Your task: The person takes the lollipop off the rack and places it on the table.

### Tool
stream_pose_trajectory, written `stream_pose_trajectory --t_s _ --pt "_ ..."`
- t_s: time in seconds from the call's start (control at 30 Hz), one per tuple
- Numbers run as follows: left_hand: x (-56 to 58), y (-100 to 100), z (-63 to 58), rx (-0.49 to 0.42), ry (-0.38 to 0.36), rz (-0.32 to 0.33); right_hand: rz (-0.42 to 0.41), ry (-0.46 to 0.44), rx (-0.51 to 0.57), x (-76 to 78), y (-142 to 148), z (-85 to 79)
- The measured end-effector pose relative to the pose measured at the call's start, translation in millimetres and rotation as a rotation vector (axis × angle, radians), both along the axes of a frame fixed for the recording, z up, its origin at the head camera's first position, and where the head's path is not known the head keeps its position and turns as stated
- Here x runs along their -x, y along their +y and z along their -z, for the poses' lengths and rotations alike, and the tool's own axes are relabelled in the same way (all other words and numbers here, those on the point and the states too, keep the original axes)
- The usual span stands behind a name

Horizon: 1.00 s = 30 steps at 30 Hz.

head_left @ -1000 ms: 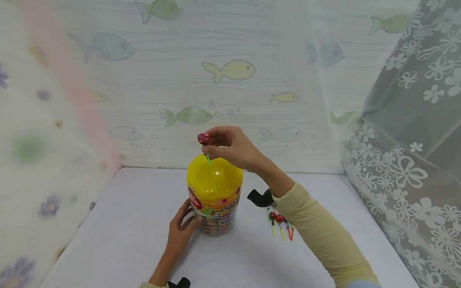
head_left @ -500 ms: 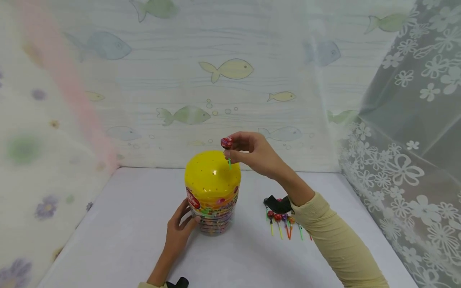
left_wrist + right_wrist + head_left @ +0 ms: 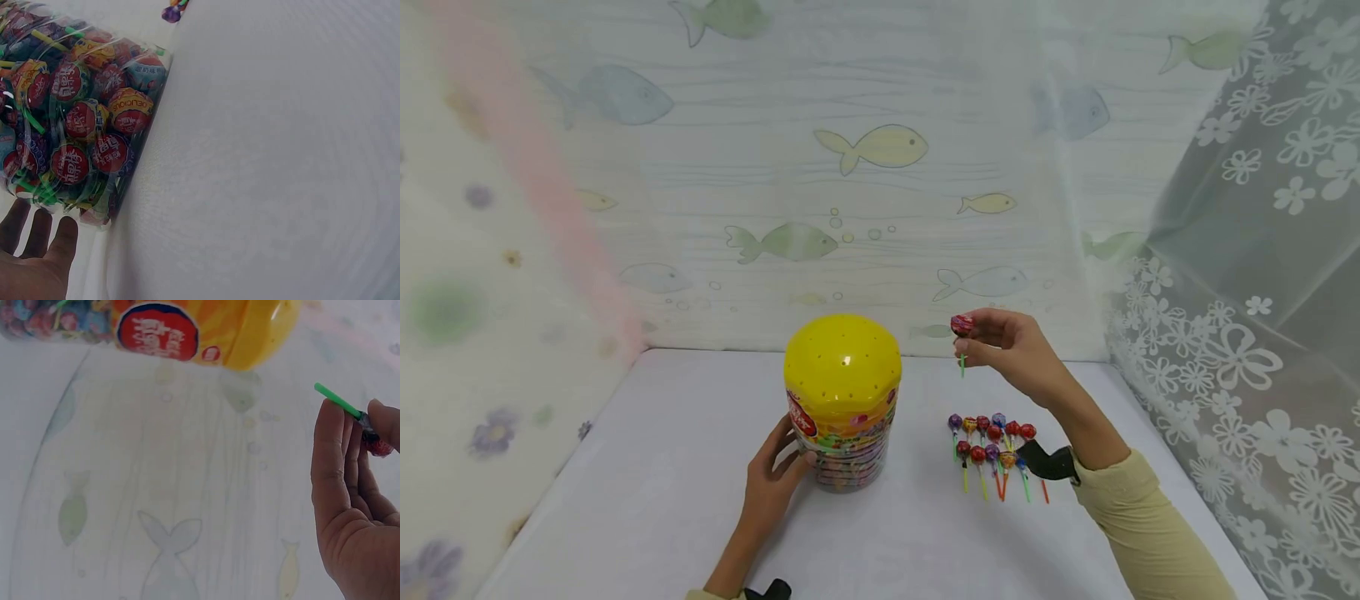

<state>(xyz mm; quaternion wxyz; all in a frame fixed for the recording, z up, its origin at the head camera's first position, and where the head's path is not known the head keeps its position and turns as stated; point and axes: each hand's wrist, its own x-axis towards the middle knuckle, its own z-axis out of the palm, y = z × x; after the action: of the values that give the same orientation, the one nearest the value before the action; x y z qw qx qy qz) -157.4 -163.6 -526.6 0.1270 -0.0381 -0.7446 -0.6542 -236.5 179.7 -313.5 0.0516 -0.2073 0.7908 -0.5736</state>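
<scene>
A tall clear jar [image 3: 850, 458] of wrapped lollipops stands upright, its domed yellow lid [image 3: 831, 358] dotted with small holes. My left hand [image 3: 772, 475] rests against the jar's lower left side, thumb toward the front. In the left wrist view, its fingers [image 3: 62, 240] reach the jar's base fairly straight. Right of the jar and above the table, my right hand [image 3: 1011, 350] pinches a red-wrapped lollipop [image 3: 962, 325] between thumb and fingers, candy up and green stick down. The right wrist view shows the green stick [image 3: 337, 402] poking out past the fingertips.
Several loose lollipops [image 3: 977, 455] lie in two rough rows on the white table [image 3: 662, 467], right of the jar, partly under the right wrist's black strap [image 3: 1048, 461]. A fish-print curtain [image 3: 700, 167] hangs behind; a flowered sheer curtain [image 3: 1232, 350] borders the right side.
My right hand has moved right and slightly down, from over the yellow lid to beside the jar, still pinching the lollipop. The loose lollipops are more exposed. My left hand stays at the jar.
</scene>
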Motion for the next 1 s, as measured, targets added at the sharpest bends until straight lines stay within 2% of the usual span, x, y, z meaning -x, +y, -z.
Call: stream_pose_trajectory --t_s 0.27,0.53,0.8,1.0 --pt "-0.1 -1.3 -1.2 0.009 0.008 -0.001 0.047 -0.077 0.022 -9.0 30.0 47.4" --pt "0.2 -0.8 -0.7 0.008 0.024 0.007 0.098 -0.187 0.048 -27.3 34.7 99.1" --pt "0.0 -1.3 1.9 0.005 0.004 0.005 0.287 -0.335 0.027 -45.3 14.0 147.3" --pt "-0.5 -0.4 1.3 -0.006 -0.007 0.012 0.426 -0.314 -0.051 -54.2 -3.8 170.5"
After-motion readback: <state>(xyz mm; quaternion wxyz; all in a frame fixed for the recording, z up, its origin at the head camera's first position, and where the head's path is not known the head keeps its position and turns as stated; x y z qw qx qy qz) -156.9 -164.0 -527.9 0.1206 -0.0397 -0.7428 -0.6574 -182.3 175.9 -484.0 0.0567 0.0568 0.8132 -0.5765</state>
